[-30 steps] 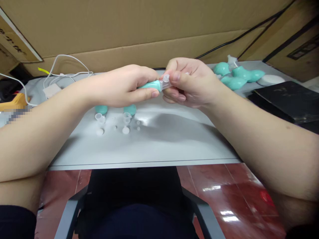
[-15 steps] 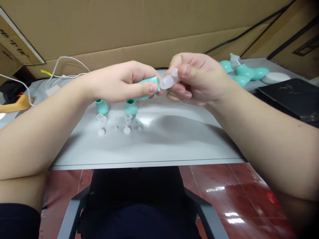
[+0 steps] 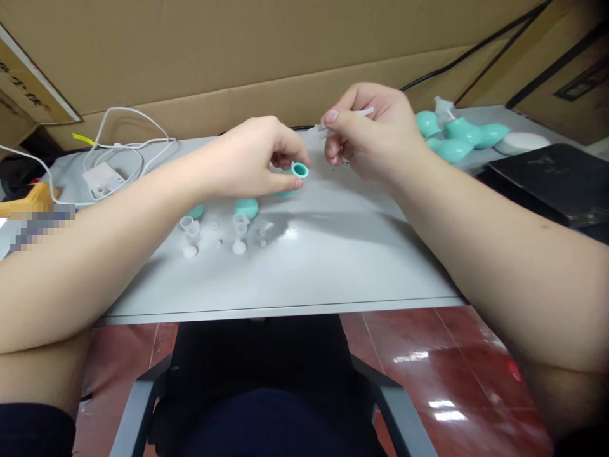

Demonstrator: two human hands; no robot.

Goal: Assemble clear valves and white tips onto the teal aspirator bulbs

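Observation:
My left hand (image 3: 259, 158) is closed around a small teal squeeze bulb (image 3: 286, 192), low over the table. The bulb's round open mouth (image 3: 300, 169) shows between thumb and fingers. To the right and higher, my right hand (image 3: 373, 124) pinches a clear plastic nozzle piece (image 3: 318, 132), apart from the bulb. Another teal bulb (image 3: 246, 209) stands below my left hand, and one more (image 3: 196, 211) is partly hidden by my left forearm. In front of them lie clear plastic cups (image 3: 240, 222), white discs (image 3: 239, 246) and several tiny pieces.
Several more teal bulbs (image 3: 464, 133) lie at the back right beside a white round object (image 3: 522, 143) and a black flat case (image 3: 552, 184). White cable with an adapter (image 3: 103, 179) lies at the left. A cardboard wall (image 3: 238, 57) stands behind the grey table (image 3: 304, 273).
My right hand has drawn away from the bulb, up and right, with the clear piece. My left hand has lowered, and the bulb's mouth now points more upward.

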